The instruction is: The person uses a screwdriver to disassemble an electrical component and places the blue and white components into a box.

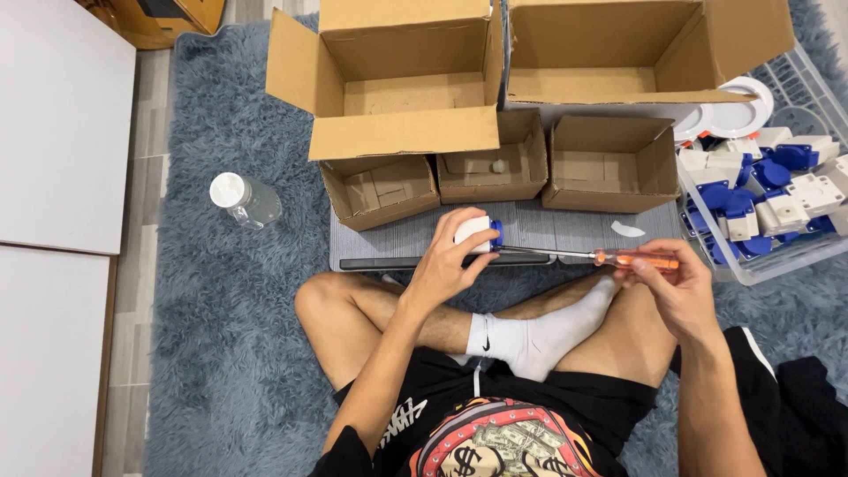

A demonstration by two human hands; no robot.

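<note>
My left hand (448, 257) grips a small white and blue plastic part (478, 231) just above a grey board (530, 231) in front of my crossed legs. My right hand (670, 284) holds an orange-handled screwdriver (618, 258) level, its metal shaft pointing left with the tip at the blue end of the part. Both hands are closed around what they hold.
Three small open cardboard boxes (493, 163) stand at the board's far edge, with two large open boxes (397, 79) behind them. A clear bin (777, 256) of white and blue parts sits at right. A plastic bottle (245, 199) lies on the grey shaggy rug at left.
</note>
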